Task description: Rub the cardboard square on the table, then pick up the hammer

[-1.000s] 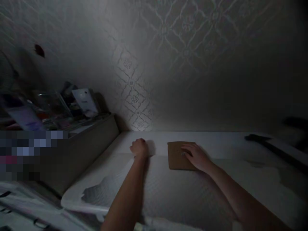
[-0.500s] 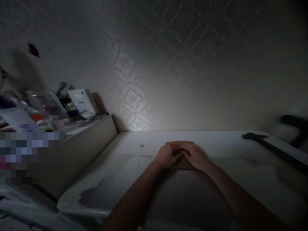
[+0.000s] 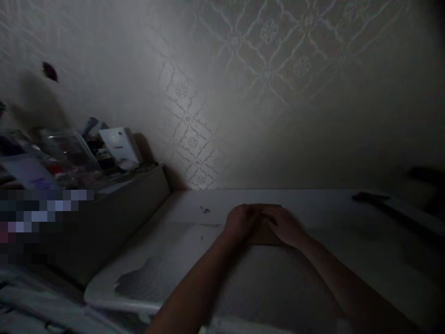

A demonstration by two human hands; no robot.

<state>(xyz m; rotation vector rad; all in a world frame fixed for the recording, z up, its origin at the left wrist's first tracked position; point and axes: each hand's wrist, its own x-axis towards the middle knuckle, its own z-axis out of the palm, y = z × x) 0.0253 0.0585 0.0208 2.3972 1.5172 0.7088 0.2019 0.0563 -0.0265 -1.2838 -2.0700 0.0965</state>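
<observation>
Left hand (image 3: 239,223) and right hand (image 3: 283,225) pressed flat, fingers extended, atop brown card (image 3: 264,237) on table (image 3: 330,260) directly beneath; grip unconfirmed in dim light; risk of card sliding or creasing under uneven pressure.

Dim light throughout; detail poor.

Brown flat piece (image 3: 264,237): almost wholly covered by the left hand (image 3: 240,223) and right hand (image 3: 285,224); only a sliver shows between and below the wrists. Material and thickness not readable.

Fingertips of both hands merge in shadow; cannot tell which fingers overlap.

Both forearms cut off by the bottom edge.

Small dark specks (image 3: 205,210) on the white surface (image 3: 330,260): too small to identify.

Long dark object (image 3: 389,206) at right: blurred, runs into darkness near the right edge.

Shelf clutter (image 3: 76,153) at left: blurred; a pixelated block (image 3: 38,222) hides what lies below it.
</observation>
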